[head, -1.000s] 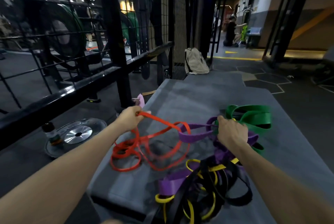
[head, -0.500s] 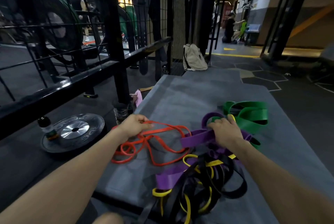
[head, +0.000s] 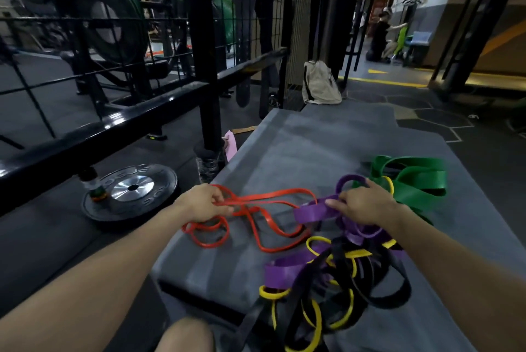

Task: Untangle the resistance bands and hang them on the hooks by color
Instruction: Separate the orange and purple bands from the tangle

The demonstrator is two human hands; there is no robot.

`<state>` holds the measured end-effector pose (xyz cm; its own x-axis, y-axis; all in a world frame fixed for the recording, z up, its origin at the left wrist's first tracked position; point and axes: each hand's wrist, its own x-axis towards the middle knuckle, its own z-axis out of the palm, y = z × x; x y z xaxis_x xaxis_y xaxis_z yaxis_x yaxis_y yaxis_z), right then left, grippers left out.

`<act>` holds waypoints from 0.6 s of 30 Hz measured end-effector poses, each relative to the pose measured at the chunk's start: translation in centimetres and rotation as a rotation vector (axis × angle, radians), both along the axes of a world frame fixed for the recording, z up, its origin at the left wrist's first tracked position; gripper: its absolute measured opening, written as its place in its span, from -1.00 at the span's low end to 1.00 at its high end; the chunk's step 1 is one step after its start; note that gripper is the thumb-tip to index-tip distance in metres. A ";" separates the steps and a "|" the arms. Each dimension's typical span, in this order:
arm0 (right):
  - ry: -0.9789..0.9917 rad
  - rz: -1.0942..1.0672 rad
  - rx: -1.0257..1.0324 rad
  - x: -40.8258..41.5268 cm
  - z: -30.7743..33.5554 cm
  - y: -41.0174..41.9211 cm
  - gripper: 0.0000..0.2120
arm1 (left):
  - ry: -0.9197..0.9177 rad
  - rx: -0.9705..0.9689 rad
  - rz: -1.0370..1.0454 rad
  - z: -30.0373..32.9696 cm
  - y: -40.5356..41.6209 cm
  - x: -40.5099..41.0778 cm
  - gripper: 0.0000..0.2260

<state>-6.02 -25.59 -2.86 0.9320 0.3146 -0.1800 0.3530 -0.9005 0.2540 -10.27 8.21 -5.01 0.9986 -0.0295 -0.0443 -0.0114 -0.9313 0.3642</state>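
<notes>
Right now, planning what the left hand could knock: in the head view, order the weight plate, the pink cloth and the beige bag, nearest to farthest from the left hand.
From the left hand:
1. Weight plate, on the floor to its left.
2. Pink cloth, beyond it by the post.
3. Beige bag, far ahead.

from my remote seat, both forearms run off the bottom edge. the yellow bands and black bands are cut off there too. the left hand covers where the red band is gripped. the right hand hides part of the purple band. people in the far corridor are blurred.
</notes>
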 end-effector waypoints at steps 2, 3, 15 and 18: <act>-0.092 0.034 -0.041 0.1 -0.6 0.9 -0.51 | 0.070 -0.060 -0.046 -0.8 0.5 -0.8 -0.81; -0.128 0.061 -0.063 0.2 -0.8 1.5 -0.55 | 0.120 -0.086 -0.079 -1.3 0.4 -1.3 -0.84; -0.063 0.249 0.327 -2.4 -2.9 11.8 -0.78 | -0.007 -0.130 -0.130 -2.9 1.3 -3.2 -0.83; 0.007 0.291 0.316 -3.2 -4.3 13.9 -0.75 | -0.210 -0.271 0.087 -3.5 2.4 -2.6 -0.81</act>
<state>-9.25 -11.69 -7.20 0.7954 0.6049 -0.0380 0.6045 -0.7963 -0.0219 -12.84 10.58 -8.55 0.9844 0.0734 0.1600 -0.0371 -0.8019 0.5963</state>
